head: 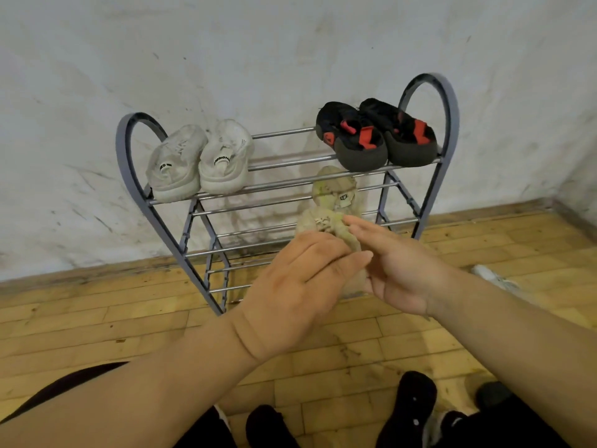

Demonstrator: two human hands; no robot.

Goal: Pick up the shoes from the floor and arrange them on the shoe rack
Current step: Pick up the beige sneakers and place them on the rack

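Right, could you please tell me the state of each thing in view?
White pair, upright on top shelf, left.
Black-red pair, on top shelf, right.
Beige pair, between both hands; whether shelved, unclear.
Left hand, fingers over beige pair.
Right hand, fingers straight, touching it.
White shoe, on floor.

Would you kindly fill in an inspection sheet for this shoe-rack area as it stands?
Surface: wooden floor, worn.
Job's things: shoe rack; white pair and black-red pair on its top shelf; beige pair at a lower shelf; a white shoe on the floor at right.
Clutter: dark footwear at the bottom edge.
Grippers: left hand and right hand, fingers straight, both touch the beige pair.
Cables: nothing seen.
Surroundings: stained white wall behind the rack.
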